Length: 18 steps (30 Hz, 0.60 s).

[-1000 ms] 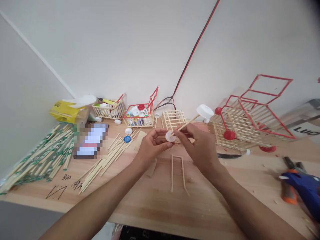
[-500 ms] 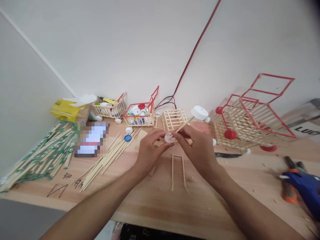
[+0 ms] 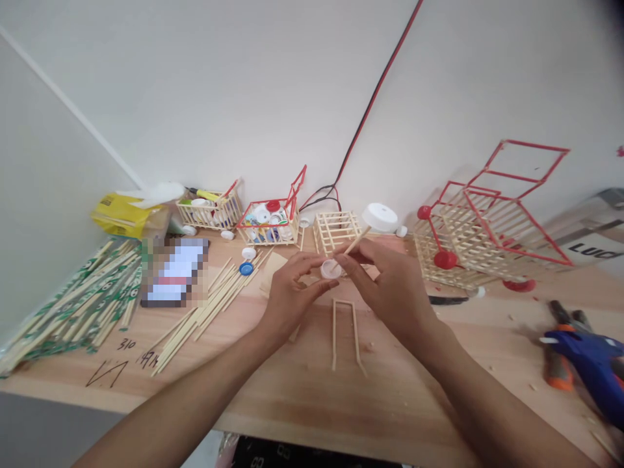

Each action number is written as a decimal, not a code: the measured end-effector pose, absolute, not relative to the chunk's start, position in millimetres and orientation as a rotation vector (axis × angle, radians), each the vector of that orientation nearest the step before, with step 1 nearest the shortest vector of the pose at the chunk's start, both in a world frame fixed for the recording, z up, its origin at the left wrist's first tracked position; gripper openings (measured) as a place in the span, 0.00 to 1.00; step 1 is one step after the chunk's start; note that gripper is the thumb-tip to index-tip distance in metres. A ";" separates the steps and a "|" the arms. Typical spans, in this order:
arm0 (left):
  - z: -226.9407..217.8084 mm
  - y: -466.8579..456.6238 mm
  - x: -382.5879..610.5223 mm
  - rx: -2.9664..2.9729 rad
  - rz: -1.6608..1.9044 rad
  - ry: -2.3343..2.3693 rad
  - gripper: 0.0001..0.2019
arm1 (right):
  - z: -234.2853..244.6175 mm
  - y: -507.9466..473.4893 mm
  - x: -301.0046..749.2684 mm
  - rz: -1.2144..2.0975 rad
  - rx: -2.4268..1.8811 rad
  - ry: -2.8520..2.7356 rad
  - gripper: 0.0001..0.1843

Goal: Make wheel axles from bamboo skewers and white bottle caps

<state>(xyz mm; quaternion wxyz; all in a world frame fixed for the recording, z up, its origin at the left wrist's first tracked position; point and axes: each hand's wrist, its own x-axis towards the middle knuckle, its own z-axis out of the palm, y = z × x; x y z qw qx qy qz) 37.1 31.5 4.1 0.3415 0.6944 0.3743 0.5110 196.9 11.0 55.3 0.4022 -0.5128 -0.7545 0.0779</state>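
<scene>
Between the thumb and fingers of my left hand [image 3: 295, 289] is a small white bottle cap [image 3: 331, 268], its hollow side facing me. My right hand [image 3: 390, 279] pinches a thin wooden stick [image 3: 358, 240]; the stick's lower end is at the inside of that cap. At the stick's upper end sits a larger white cap [image 3: 380, 217], tilted. Whether the stick is fixed to the small cap I cannot tell. Below my hands a U-shaped stick frame [image 3: 344, 301] lies on the table. A small stick basket [image 3: 336, 232] stands just behind my hands.
Along the wall stand two small stick carts [image 3: 209, 209] filled with caps, and at right a large red-trimmed stick cart [image 3: 482, 234]. Loose sticks [image 3: 209, 309], a phone [image 3: 176, 273] and wrapped chopsticks [image 3: 82, 299] lie left. A blue glue gun [image 3: 580, 354] lies right.
The stick with the larger cap has tilted slightly, and that cap sits a little lower and further left. The small cap has turned a bit in my fingers. The whole view shifted slightly.
</scene>
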 end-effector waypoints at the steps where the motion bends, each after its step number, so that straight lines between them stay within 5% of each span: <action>1: 3.9 31.5 37.1 1.800 1.334 0.967 0.13 | 56.6 10.5 197.5 0.189 -1.279 -1.897 0.07; 18: 6.1 29.2 38.2 1.881 1.247 0.956 0.11 | 53.8 16.2 204.8 0.226 -1.388 -1.983 0.14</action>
